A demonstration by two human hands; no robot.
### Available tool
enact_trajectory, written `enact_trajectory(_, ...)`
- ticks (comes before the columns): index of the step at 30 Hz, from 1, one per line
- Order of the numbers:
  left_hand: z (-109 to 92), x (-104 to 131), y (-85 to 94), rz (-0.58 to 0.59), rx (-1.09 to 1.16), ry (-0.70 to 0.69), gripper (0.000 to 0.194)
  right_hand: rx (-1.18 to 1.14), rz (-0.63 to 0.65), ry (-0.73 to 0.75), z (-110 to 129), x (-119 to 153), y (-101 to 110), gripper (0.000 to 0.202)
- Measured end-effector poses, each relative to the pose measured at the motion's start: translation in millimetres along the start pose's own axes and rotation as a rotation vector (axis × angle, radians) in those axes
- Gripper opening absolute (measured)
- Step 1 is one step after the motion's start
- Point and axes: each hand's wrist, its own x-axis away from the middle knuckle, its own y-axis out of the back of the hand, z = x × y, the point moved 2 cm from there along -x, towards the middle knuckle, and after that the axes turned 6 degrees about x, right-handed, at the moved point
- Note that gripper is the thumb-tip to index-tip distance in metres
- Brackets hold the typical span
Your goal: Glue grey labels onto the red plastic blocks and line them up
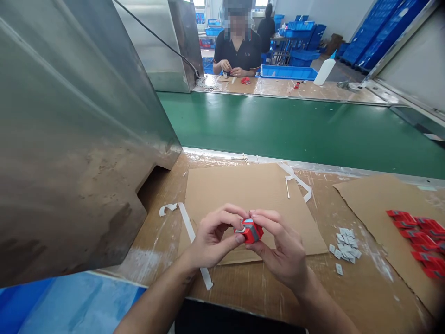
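A small red and grey part (251,232) is held up between both hands over a sheet of brown cardboard (222,190). My left hand (219,234) pinches it from the left with thumb and fingers. On the other side, my right hand (281,241) grips it with the fingertips at its top and the thumb below. A pale patch shows on the part's upper face. To the right of the cardboard lies a pile of small light grey square pieces (346,246). Several similar red and grey parts (422,239) rest on a second cardboard sheet (382,199) at the far right.
White tape strips (187,222) hold the cardboard's sides, and a cotton swab (288,188) lies on it. A large metal housing (76,139) stands at the left. Beyond the green belt (278,125), a person (238,51) works near a white bottle (325,70) and blue tray (288,72).
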Motion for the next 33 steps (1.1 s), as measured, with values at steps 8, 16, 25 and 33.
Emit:
enact_trajectory(8,-4.0,-1.5,0.8,0.029,-0.034,-0.005,0.007,0.055,-0.026,0.047,5.3,-1.3,-0.8,0.042)
enact_trajectory(16,-2.2,2.0,-1.1,0.042,-0.078,-0.001,0.006,0.055,-0.052,0.03,7.4,-1.2,0.1,0.039)
enact_trajectory(25,-2.8,-0.3,0.5,0.008,-0.081,-0.031,0.012,0.055,-0.042,0.039,6.3,1.4,-1.3,0.04)
enact_trajectory(33,-7.3,-1.1,-3.6,0.002,-0.136,-0.081,0.012,0.045,-0.056,0.026,6.7,1.7,0.0,0.04)
